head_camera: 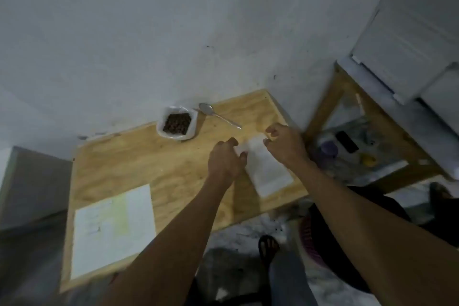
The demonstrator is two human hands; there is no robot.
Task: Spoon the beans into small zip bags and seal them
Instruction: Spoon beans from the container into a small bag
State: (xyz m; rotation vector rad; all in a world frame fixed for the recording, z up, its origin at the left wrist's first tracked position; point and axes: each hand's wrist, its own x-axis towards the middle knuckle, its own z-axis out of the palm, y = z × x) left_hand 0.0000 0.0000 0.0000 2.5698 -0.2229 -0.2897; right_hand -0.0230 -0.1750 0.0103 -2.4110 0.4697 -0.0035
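Both hands were at the bags [267,169] on the table's [173,164] right side: left hand [224,159] pinched the top-left edge, right hand [285,143] curled at the top-right corner, grip blurred. Beans [176,123] sat behind, spoon [218,115] just beside.

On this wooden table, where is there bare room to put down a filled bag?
Bare wood lies in the middle of the table, between the bag of beans, the paper sheet and the left hand. A smaller patch lies beyond the spoon, toward the far right corner. It is crowded around the zip bags, where both hands work, the right hand included.
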